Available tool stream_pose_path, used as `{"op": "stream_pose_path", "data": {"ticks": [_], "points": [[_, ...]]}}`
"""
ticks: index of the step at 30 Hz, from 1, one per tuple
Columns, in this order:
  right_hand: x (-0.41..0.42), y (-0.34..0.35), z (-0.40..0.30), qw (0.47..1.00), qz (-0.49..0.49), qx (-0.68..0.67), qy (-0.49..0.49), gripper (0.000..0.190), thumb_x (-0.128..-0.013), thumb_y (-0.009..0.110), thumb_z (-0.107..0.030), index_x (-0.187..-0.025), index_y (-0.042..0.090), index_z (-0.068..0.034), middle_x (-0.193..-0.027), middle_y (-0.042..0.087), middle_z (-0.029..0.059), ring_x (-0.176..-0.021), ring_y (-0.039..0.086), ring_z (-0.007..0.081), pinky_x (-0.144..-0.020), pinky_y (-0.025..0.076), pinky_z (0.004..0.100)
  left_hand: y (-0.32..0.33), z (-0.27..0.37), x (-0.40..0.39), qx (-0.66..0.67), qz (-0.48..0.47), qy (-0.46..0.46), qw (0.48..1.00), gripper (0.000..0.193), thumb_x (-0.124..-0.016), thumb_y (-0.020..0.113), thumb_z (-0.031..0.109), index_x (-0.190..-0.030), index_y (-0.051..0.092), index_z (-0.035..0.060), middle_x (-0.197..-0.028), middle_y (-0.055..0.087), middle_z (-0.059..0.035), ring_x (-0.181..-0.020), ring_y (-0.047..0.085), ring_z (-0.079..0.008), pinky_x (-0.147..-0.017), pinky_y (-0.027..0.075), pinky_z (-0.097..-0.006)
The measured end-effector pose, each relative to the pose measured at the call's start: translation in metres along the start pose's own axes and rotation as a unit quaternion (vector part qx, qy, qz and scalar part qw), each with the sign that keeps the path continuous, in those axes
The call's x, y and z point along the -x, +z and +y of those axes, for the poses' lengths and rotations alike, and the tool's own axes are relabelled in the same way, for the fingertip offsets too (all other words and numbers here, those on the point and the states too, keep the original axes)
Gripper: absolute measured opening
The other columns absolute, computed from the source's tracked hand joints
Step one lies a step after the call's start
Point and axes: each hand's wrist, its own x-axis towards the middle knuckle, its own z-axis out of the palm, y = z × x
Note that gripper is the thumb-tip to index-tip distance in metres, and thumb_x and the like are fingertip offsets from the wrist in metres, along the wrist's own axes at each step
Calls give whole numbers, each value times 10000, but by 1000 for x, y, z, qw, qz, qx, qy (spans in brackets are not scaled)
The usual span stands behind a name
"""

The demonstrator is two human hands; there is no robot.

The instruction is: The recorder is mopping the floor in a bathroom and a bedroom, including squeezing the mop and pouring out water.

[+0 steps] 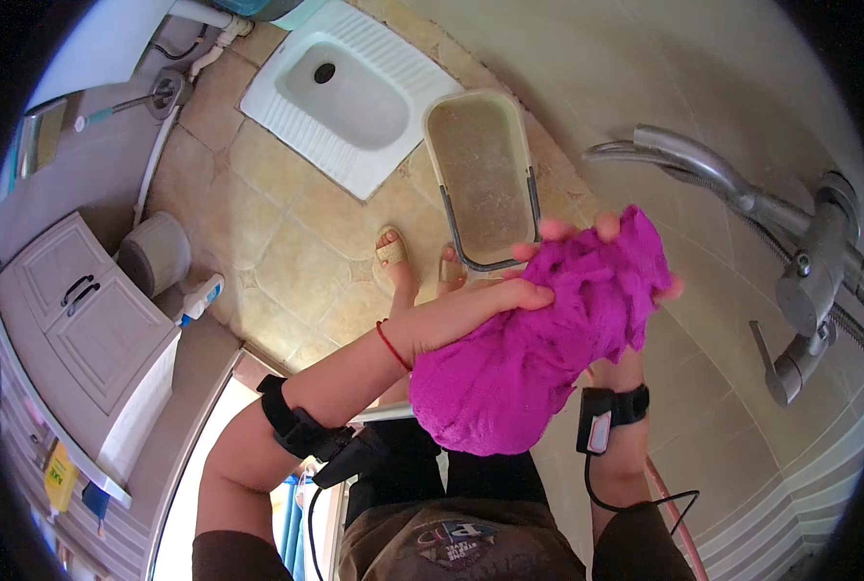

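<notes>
A bunched magenta cloth (497, 385) hangs in the air in front of my body, its lower part drooping in a rounded fold. My left hand (522, 290) grips it from the left, thumb across the front and the fingertips showing at its upper left edge. Most of my right hand (671, 287) is hidden behind the bunched upper end, with only fingertips showing past its edge. Beyond the hands, a pale rectangular bucket (482, 174) of cloudy water stands on the floor, its dark handle lowered towards me.
A white squat toilet (352, 94) is set in the tiled floor (272, 218) beside the bucket. On the right wall is a metal shower mixer (809, 283) with a hose. To the left stand a white cabinet (90, 319), a waste bin (157, 253) and a white bottle (203, 296).
</notes>
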Motion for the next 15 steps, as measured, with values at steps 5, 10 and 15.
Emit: {"op": "stream_pose_path", "data": {"ticks": [5, 10, 15], "points": [[8, -3, -2, 982, 145, 119, -9, 395, -696, 578, -332, -947, 452, -53, -911, 484, 126, -863, 478, 262, -753, 412, 366, -19, -9, -8, 9, 7, 16, 1000, 453, -817, 479, 278, -1153, 381, -10, -1085, 491, -103, -970, 500, -170, -861, 388, -285], [13, -8, -15, 944, 306, 110, 52, 299, -708, 559, -306, -826, 477, -43, -796, 506, 84, -771, 485, 220, -687, 401, 315, -21, -4, 0, -339, 139, 48, 929, 868, -690, 579, 525, -1266, 188, 6, -1174, 404, -162, -1130, 363, -228, -927, 299, -309], [20, -20, -24, 962, 270, -5, -22, 233, -777, 495, -285, -828, 495, -58, -768, 519, 77, -760, 488, 207, -683, 395, 288, 9, 5, 20, -482, 109, 124, 861, 1202, -497, 557, 725, -1300, 45, -8, -1253, 340, -206, -1213, 266, -274, -991, 31, -377]]}}
